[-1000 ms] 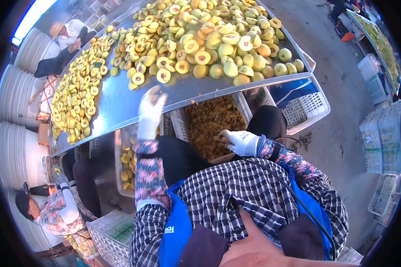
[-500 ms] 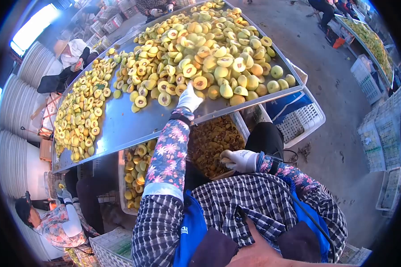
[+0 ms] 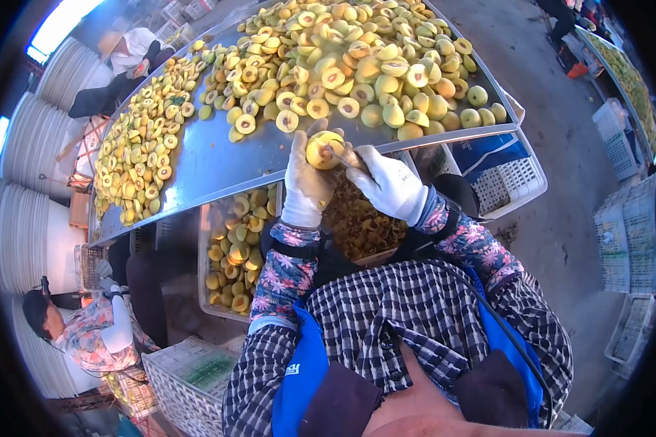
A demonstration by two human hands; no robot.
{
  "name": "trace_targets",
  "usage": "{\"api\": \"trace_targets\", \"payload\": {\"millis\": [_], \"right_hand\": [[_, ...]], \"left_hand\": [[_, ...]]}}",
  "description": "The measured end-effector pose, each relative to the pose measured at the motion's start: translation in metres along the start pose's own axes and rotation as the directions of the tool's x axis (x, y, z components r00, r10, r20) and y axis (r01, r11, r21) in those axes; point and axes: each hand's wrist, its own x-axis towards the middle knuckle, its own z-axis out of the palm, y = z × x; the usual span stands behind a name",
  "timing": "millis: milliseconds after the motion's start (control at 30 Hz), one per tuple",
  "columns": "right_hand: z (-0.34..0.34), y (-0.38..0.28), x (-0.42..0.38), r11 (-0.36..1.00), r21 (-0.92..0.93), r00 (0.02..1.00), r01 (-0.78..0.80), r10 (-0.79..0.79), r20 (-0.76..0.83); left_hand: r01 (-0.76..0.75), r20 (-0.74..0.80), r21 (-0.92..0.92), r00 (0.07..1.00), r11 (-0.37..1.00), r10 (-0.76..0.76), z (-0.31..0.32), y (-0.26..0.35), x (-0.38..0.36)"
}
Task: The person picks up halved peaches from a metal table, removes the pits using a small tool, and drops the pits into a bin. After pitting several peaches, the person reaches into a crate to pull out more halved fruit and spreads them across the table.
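My left hand (image 3: 305, 188), in a white glove stained at the fingers, is closed around a yellow peach half (image 3: 318, 151), cut face up. My right hand (image 3: 388, 185), also gloved in white, grips a small pitting tool (image 3: 336, 154) whose thin tip touches the brown centre of the fruit. Most of its handle is hidden by my fingers. Both hands are together just over the near edge of the metal table (image 3: 219, 166). A large pile of peach halves (image 3: 342, 65) lies on the table beyond them.
Below my hands stands a crate of brown pits and scraps (image 3: 364, 226). To its left is a crate of peach pieces (image 3: 237, 255). A white basket (image 3: 514, 193) with blue cloth stands at right. A co-worker (image 3: 98, 328) sits lower left, another (image 3: 127, 54) upper left.
My left hand has come back from the pile with a peach half. My right hand has risen from over the pit crate to meet it, tool tip on the fruit.
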Motion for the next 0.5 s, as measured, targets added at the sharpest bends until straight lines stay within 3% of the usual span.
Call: {"api": "trace_targets", "payload": {"millis": [67, 200, 267, 300, 367, 400, 500], "right_hand": [[0.003, -0.004, 0.002, 0.998, -0.056, 0.999, 0.024, -0.026, -0.023], [0.004, -0.004, -0.002, 0.982, -0.187, 0.999, 0.023, -0.028, -0.025], [0.001, -0.004, -0.004, 0.974, -0.227, 1.000, -0.006, 0.007, 0.002], [-0.001, -0.001, -0.005, 0.973, -0.231, 1.000, -0.011, 0.012, 0.001], [-0.005, 0.009, -0.004, 0.966, -0.247, 0.994, 0.073, -0.051, 0.093], [-0.006, 0.011, -0.005, 0.963, -0.248, 0.993, 0.110, -0.094, 0.078], [-0.016, 0.012, -0.008, 0.969, -0.235, 0.996, 0.079, -0.066, 0.061]], "left_hand": [[-0.065, -0.081, 0.051, 0.994, 0.997, 0.069, 0.013, -0.004, -0.004], [-0.117, -0.038, 0.123, 0.992, 0.985, 0.122, 0.013, -0.015, -0.002], [-0.201, 0.003, 0.401, 0.976, 0.894, 0.218, 0.012, -0.019, 0.000], [-0.197, 0.003, 0.397, 0.977, 0.896, 0.213, 0.010, -0.017, 0.001], [-0.111, 0.033, 0.590, 0.993, 0.799, 0.114, 0.005, -0.007, 0.003], [-0.111, 0.033, 0.588, 0.993, 0.801, 0.114, 0.004, -0.007, 0.002], [0.076, 0.062, 0.363, 0.993, 0.929, -0.105, -0.002, -0.003, 0.001]]}}
